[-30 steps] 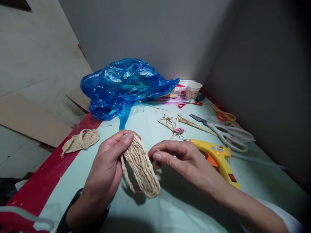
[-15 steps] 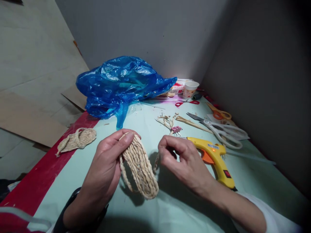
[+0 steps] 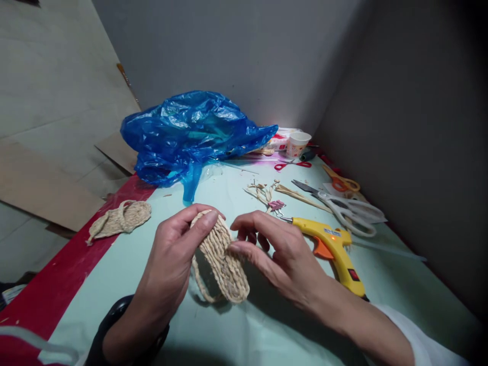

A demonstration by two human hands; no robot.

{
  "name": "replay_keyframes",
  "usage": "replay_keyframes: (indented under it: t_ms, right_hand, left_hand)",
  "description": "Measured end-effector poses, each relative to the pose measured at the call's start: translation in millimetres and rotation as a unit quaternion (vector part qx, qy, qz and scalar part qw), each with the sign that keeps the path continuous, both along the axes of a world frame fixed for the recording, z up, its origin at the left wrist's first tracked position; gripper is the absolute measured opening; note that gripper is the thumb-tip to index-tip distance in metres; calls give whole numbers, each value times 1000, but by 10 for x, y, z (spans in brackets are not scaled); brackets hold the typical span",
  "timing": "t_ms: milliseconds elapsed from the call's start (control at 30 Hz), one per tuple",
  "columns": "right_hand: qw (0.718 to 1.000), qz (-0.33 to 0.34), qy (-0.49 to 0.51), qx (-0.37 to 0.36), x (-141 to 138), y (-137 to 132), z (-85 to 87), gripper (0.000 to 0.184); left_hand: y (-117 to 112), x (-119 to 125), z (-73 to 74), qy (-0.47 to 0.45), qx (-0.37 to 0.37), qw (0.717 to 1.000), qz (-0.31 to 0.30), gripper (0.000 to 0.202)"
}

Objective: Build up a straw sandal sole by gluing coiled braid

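My left hand point(image 3: 179, 254) is closed on the upper end of a braided straw sole point(image 3: 224, 267), thumb on top. The sole is an oval of coiled plaited cord, tilted with its lower end toward me. A loose length of braid point(image 3: 202, 287) loops down on its left side. At the sole's right edge is my right hand point(image 3: 276, 249), fingers curved and apart, the thumb tip at the braid; whether it presses is hard to see. A finished-looking small straw slipper point(image 3: 122, 220) lies at the left on the red strip.
Right of my hands lies a yellow hot glue gun point(image 3: 335, 249). Beyond it are large white-handled scissors point(image 3: 343, 208), orange scissors point(image 3: 339, 180), red scissors point(image 3: 293, 165), and straw strands with a pink binder clip point(image 3: 276, 205). A blue plastic bag point(image 3: 198, 132) and a paper cup point(image 3: 298, 144) stand behind.
My right hand has moved left to the sole's edge, and its pinched fingers have spread. The left hand still holds the sole, which has shifted slightly.
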State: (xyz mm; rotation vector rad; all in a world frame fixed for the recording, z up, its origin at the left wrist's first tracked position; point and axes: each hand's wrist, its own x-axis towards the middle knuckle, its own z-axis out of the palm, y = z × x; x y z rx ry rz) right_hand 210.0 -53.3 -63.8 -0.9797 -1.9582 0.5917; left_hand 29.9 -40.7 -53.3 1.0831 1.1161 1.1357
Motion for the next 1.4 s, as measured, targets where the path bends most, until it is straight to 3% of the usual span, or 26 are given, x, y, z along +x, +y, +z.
replay_keyframes:
  t_ms: [267, 500, 600, 733, 867, 1033, 1200, 1400]
  right_hand:
    - [995, -68, 0, 66, -13, 12, -57, 13]
    - [984, -111, 23, 140, -22, -22, -18, 17]
    - [991, -115, 51, 42, 37, -14, 55, 18]
    - [978, -118, 98, -138, 150, 61, 78, 39]
    - [971, -83, 109, -195, 210, 145, 37, 54]
    - [971, 43, 70, -224, 246, 87, 141, 62]
    - [984, 105, -31, -144, 245, -87, 291, 34]
    - [985, 149, -34, -77, 265, -215, 186, 13]
  left_hand:
    - [-3, 43, 42, -92, -43, 995, -21, 21]
    - [6, 24, 18, -108, -61, 992, -29, 17]
    - [10, 22, 19, -103, -55, 993, -18, 17]
    - [23, 12, 45, -90, -52, 995, -7, 16]
    - [67, -41, 52, -75, -40, 996, 13, 18]
    - [182, -155, -7, -92, -2, 995, 48, 20]
    - [243, -236, -24, -123, 43, 988, 86, 23]
    - [167, -206, 46, -120, 56, 989, 58, 21]
